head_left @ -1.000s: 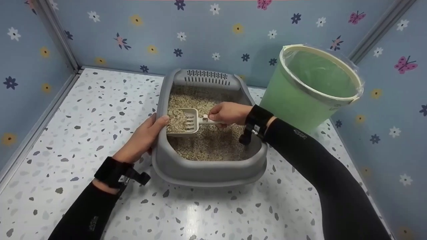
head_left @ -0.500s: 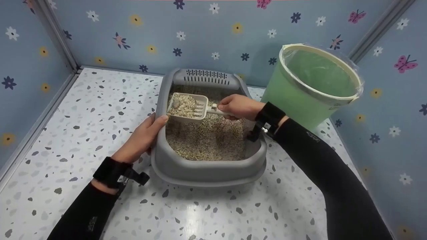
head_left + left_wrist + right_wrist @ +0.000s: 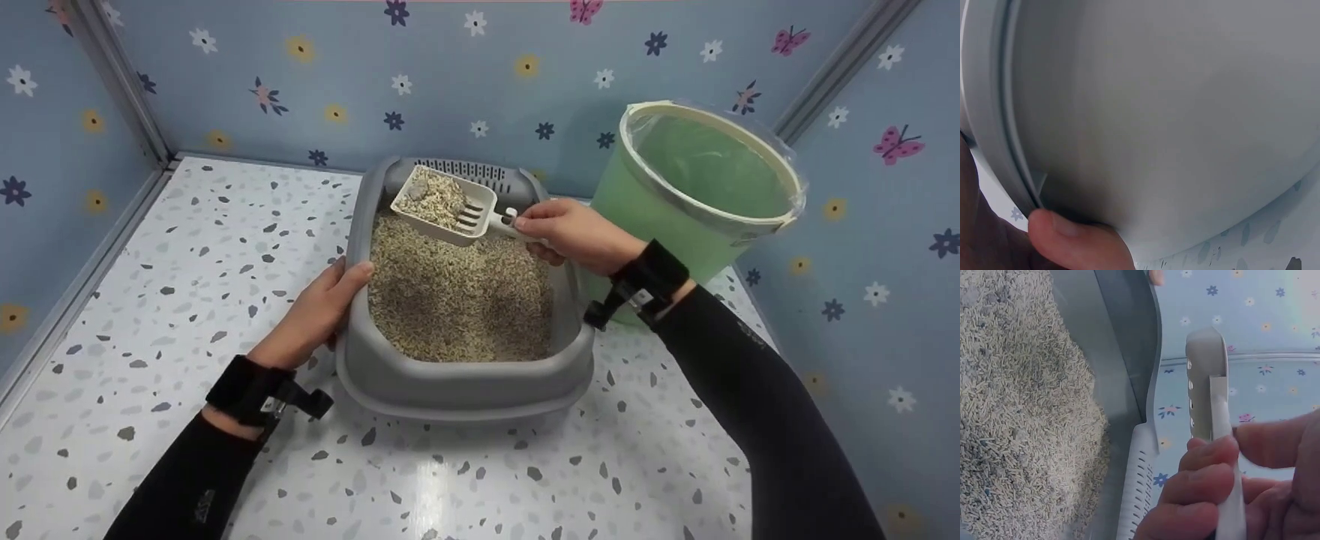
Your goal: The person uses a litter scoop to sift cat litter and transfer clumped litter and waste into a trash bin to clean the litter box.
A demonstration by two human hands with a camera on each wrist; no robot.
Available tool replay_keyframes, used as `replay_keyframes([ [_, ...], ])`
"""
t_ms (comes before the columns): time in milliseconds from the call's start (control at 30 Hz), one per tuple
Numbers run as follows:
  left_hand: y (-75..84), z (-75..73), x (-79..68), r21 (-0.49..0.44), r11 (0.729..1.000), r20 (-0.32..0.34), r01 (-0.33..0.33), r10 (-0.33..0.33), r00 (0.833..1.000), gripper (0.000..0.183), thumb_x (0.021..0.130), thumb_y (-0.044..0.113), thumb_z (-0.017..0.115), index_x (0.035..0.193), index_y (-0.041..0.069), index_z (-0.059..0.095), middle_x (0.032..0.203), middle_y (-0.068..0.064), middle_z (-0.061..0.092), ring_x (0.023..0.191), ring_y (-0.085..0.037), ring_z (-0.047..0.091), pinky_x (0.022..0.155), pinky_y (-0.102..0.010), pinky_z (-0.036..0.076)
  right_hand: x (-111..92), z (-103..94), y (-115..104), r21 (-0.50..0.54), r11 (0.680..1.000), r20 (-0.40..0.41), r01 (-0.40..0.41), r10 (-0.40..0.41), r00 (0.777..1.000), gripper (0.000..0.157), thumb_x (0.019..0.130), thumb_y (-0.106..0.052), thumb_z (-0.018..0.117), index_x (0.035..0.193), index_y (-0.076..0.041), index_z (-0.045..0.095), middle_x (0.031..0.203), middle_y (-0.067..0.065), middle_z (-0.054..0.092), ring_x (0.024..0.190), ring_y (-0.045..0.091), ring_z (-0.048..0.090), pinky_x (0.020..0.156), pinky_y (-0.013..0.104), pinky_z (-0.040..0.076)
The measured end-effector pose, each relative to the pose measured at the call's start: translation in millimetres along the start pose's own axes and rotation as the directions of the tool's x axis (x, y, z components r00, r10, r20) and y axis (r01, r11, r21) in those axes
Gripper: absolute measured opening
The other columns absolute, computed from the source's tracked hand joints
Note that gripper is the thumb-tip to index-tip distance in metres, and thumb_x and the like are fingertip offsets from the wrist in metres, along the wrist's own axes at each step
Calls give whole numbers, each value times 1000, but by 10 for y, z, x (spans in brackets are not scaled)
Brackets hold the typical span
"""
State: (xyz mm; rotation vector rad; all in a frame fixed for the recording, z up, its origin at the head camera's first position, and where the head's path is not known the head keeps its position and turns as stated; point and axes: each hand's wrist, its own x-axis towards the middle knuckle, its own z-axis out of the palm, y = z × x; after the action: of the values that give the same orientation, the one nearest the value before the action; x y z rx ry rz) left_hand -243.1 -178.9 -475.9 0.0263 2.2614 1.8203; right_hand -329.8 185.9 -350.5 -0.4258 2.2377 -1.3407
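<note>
My right hand (image 3: pixel 574 234) grips the handle of a white slotted litter scoop (image 3: pixel 480 217), raised over the back part of the grey litter box (image 3: pixel 465 386). Pellet litter with a greyish clump (image 3: pixel 431 196) fills the scoop's pan. In the right wrist view, curled fingers (image 3: pixel 1199 484) wrap the scoop's handle (image 3: pixel 1221 422), and the pan's slotted underside shows. My left hand (image 3: pixel 319 311) holds the box's left rim, thumb on top and the other fingers mostly hidden outside. The left wrist view has that thumb (image 3: pixel 1081 239) at the box wall (image 3: pixel 1157 112).
Pale pellet litter (image 3: pixel 457 300) covers the box floor, with darker hollows in it. A green bin (image 3: pixel 652 217) with a clear liner stands at the box's right, close to my right forearm. Flowered walls (image 3: pixel 480 97) enclose a speckled white floor (image 3: pixel 202 300) on the left, back and right.
The scoop has risen out of the litter with its load, moving back and a little right with my right hand. My left hand keeps its hold on the rim.
</note>
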Motion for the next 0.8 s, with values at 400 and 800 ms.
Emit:
replay_keyframes([
  [400, -14, -7, 1, -5, 1000, 5, 10, -10, 1000, 82, 106, 79, 52, 156, 14, 49, 82, -7, 61, 57, -18, 59, 44, -33, 49, -297, -140, 139, -299, 952, -194, 68, -131, 972, 23, 109, -26, 75, 114, -4, 78, 82, -4, 60, 72, 11, 51, 64, 26, 42],
  [800, -29, -3, 19, -17, 1000, 6, 8, -8, 1000, 78, 108, 74, 52, 156, 13, 47, 83, -7, 62, 57, -19, 60, 44, -35, 49, -433, -189, 221, -305, 946, -277, 109, -198, 940, 22, 109, -29, 76, 106, -8, 81, 76, -6, 56, 71, 11, 50, 65, 27, 40],
])
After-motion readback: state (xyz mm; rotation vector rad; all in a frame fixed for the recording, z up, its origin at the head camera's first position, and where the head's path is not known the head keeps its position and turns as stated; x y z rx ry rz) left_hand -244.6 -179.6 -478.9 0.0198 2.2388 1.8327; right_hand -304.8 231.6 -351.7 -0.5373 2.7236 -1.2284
